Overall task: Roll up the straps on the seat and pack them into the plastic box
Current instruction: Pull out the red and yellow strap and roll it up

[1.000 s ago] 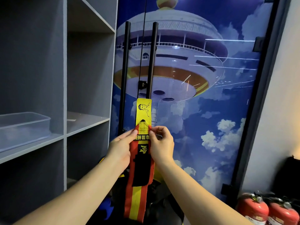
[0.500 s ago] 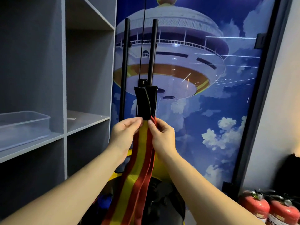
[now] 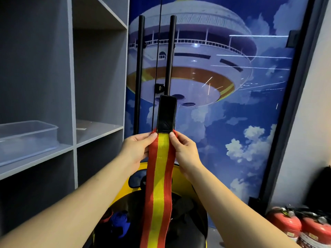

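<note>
A red and yellow strap [image 3: 158, 185] is held upright at the centre of the view, its black end tab [image 3: 167, 113] standing up at 12 o'clock. The strap's left edge is pinched by the left hand [image 3: 137, 149], the right edge by the right hand [image 3: 186, 151], fingers closed on the fabric just below the tab. The strap hangs down to 6 o'clock over a black and yellow seat [image 3: 186, 208]. A clear plastic box [image 3: 26, 135] rests on a grey shelf [image 3: 39, 158] at 9 o'clock.
</note>
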